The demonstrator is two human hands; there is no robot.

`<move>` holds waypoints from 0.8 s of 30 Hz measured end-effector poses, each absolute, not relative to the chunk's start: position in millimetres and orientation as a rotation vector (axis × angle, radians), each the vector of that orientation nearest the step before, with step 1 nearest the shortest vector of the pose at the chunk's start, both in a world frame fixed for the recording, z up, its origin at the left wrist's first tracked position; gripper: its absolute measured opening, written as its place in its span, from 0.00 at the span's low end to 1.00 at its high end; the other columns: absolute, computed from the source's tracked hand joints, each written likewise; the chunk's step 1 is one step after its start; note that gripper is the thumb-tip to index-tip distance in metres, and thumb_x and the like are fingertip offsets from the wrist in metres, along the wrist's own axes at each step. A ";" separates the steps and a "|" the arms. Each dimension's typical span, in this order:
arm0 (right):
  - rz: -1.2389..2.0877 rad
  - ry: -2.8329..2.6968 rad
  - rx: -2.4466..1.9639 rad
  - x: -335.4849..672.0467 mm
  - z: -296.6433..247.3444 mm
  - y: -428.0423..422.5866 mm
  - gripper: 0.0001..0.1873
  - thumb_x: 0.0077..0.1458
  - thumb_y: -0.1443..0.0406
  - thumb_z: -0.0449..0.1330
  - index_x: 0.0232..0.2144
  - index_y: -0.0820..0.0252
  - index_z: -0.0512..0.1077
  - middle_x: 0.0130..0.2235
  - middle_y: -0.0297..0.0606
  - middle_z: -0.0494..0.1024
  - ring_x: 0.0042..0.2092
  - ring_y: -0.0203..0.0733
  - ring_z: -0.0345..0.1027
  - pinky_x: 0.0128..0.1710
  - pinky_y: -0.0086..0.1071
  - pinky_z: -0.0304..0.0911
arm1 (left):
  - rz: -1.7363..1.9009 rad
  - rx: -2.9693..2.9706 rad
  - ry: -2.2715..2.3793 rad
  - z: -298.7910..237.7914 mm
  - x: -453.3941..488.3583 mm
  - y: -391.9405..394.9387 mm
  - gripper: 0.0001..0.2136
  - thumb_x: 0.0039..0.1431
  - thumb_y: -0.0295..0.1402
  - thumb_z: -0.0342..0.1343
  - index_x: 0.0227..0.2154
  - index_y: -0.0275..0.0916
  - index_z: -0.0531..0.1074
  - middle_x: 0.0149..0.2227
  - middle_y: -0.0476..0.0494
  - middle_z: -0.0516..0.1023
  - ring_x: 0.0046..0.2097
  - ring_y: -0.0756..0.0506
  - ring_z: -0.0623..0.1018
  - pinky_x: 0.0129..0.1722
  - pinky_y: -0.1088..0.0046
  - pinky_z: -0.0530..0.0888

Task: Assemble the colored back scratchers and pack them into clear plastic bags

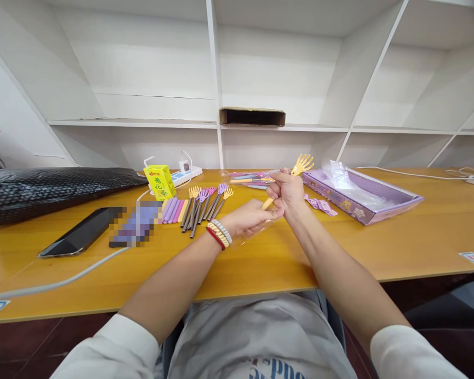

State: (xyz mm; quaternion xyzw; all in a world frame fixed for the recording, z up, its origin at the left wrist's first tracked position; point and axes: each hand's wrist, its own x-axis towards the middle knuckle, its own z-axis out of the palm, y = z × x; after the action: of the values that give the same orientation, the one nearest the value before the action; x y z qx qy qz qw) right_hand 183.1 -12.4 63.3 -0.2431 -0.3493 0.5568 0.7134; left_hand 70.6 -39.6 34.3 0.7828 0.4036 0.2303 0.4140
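My right hand [286,192] is closed in a fist round a yellow back scratcher [301,164], whose small hand-shaped head sticks up above the fist and whose handle end pokes out below. My left hand [249,218], with bead bracelets at the wrist, pinches a clear plastic sleeve [258,229] at the handle's lower end. Both hands hover just above the yellow-brown table [398,237].
A row of several purple and yellow back scratchers [203,205] lies left of the hands, more packed ones [247,180] behind. A purple box lid [363,197] with plastic bags sits right. A yellow drink carton [160,182], phone [81,231], black bag [43,192] and cable lie left.
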 end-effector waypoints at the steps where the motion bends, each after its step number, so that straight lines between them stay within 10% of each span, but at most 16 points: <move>1: 1.239 -0.785 -0.529 183.2 62.3 -11.8 0.23 0.34 0.73 0.61 0.19 0.57 0.47 0.11 0.16 0.46 0.10 0.23 0.36 0.08 0.22 0.38 | 0.526 1.923 0.973 35.5 68.1 -39.1 0.20 0.52 0.52 0.49 0.20 0.40 0.57 0.14 0.57 0.51 0.15 0.55 0.51 0.15 0.77 0.52; 7: 1.306 -0.718 -0.482 190.2 45.9 3.0 0.22 0.33 0.74 0.60 0.18 0.58 0.47 0.11 0.18 0.46 0.12 0.23 0.37 0.10 0.22 0.42 | 0.785 2.170 1.179 28.5 67.8 -36.8 0.17 0.49 0.49 0.53 0.29 0.39 0.65 0.26 0.50 0.69 0.26 0.51 0.68 0.24 0.75 0.64; 15: 1.434 -0.703 -0.480 187.8 39.4 6.6 0.12 0.35 0.70 0.61 0.24 0.59 0.61 0.20 0.27 0.69 0.22 0.32 0.65 0.22 0.27 0.62 | 0.921 2.317 1.384 13.2 68.1 -30.9 0.31 0.47 0.55 0.53 0.50 0.39 0.61 0.47 0.37 0.71 0.46 0.39 0.72 0.40 0.67 0.68; 24: 1.400 -0.767 -0.516 179.5 28.4 6.3 0.27 0.31 0.74 0.65 0.16 0.58 0.45 0.12 0.19 0.51 0.15 0.25 0.48 0.19 0.24 0.57 | 0.894 2.326 1.346 2.9 73.7 -29.5 0.21 0.54 0.44 0.52 0.47 0.37 0.63 0.42 0.38 0.73 0.43 0.41 0.74 0.39 0.68 0.69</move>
State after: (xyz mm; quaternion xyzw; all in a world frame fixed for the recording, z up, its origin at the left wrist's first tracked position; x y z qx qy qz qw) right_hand 179.5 6.3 28.4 -0.2287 -0.3400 0.6208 0.6683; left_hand 73.7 -29.5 2.9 0.8115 0.4696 0.3118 0.1540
